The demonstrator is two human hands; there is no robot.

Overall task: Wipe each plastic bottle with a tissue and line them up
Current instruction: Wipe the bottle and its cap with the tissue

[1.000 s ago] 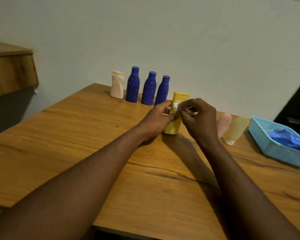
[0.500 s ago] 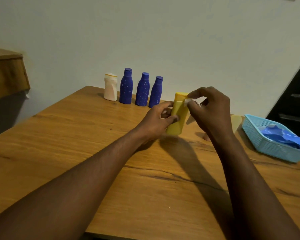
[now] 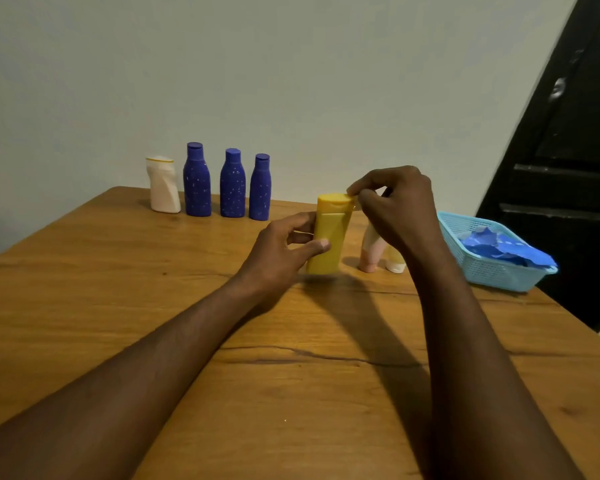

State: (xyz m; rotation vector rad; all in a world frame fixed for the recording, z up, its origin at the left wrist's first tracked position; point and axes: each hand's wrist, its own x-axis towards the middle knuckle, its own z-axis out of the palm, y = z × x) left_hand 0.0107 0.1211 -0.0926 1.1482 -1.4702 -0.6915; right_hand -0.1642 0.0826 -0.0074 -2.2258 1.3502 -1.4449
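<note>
Both arms reach out over the wooden table (image 3: 118, 289), meeting near the middle. The left hand (image 3: 284, 251) is wrapped around the lower half of the yellow bottle (image 3: 329, 237), thumb on the near face and fingers curled round the left side. The bottle stands a bit tilted, and whether its base touches the table I can't tell. The right hand (image 3: 395, 206) sits higher, wrist cocked, fingers curled in, with thumb and forefinger pinched tight on the right edge of the bottle's cap. I honestly can't make out a tissue under those fingertips, it's too small or hidden.

Bottle count: seven that I can see. At the far edge by the wall there's a row of four, all upright: a white bottle (image 3: 163, 187) on the left end, then three blue ones, the left blue bottle (image 3: 197, 181), middle blue bottle (image 3: 232, 185) and right blue bottle (image 3: 260, 188). Then the yellow one in hand. Just right of it, partly behind the right wrist, are a pink bottle (image 3: 371, 252) and a pale yellow bottle (image 3: 395, 263) with a white cap end.

One container: a light blue basket (image 3: 492, 271) at the table's right edge, holding crumpled blue material (image 3: 499, 245).
</note>
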